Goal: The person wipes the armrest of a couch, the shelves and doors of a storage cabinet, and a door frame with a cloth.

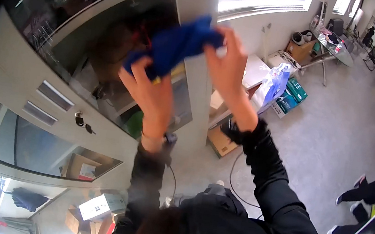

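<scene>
A dark blue cloth (179, 42) is stretched between my two raised hands, bunched and slightly blurred. My left hand (149, 89) grips its lower left end, fingers curled over the edge. At the upper right end, my right hand (228, 62) pinches the cloth between thumb and fingers. Behind the cloth stands a pale-framed glass panel (123, 87) with dim reflections in it. Keys (82, 122) hang from a lock in the frame, lower left of my left hand.
A blue-and-white bag (275, 82) and a green box (294, 94) stand by the wall at right. Cardboard boxes (222, 139) sit below. A cable (236, 183) crosses the floor near me. Other people's legs (364, 194) show at far right, beside a long-handled tool (361, 228).
</scene>
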Motion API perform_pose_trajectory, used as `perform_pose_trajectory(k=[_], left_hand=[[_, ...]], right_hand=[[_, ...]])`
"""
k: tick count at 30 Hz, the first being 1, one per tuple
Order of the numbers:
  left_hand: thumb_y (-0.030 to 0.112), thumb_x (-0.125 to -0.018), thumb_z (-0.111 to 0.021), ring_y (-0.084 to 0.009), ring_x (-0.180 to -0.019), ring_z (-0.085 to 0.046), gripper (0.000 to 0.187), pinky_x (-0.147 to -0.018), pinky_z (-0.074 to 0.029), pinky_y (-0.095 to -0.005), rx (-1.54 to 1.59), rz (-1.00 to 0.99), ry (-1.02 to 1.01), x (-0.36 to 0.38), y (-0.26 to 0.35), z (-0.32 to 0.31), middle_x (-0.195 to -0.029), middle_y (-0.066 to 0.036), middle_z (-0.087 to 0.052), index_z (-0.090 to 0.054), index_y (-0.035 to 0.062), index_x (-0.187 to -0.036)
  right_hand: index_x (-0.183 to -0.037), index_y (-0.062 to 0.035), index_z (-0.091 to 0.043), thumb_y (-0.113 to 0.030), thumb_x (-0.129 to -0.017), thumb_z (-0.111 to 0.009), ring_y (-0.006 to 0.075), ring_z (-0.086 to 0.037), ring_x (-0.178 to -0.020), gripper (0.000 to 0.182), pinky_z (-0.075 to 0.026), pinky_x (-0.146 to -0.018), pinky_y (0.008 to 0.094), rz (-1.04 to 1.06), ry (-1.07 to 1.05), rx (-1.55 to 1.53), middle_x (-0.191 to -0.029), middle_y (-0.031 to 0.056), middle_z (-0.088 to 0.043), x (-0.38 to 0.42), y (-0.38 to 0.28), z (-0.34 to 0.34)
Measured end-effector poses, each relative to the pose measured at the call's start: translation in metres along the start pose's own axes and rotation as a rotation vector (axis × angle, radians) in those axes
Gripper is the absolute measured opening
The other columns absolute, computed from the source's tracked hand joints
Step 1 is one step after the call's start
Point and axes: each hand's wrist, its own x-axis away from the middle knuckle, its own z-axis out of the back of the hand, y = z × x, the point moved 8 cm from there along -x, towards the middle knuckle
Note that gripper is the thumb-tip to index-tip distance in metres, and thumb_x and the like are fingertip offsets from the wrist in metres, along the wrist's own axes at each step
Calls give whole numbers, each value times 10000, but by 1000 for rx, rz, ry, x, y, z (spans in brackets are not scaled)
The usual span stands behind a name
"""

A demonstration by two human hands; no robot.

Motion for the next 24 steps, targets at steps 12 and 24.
perform_pose_trajectory(k=[12,24], left_hand=[[112,-622,-652,-401,-830,-476,403,-696,-426,-481,-509,-298,-208,29,-9,-92,-935,-206,-464,-584,108,-1019],[143,-653,-745,-316,-822,-627,299,-722,-496,-377,124,685,-1174,275,-119,-97,-867,-145,-626,-599,40,-893]], right_hand=[[-1162,36,-472,-120,-722,-684,386,-551,-857,512,-470,-731,459,-32,-388,198,-944,203,-533,35,107,-50],[-1139,-74,-570,-264,-780,-694,368,-571,-1034,425,-469,-860,427,-760,-1334,71,-1125,210,-588,338,217,-3]])
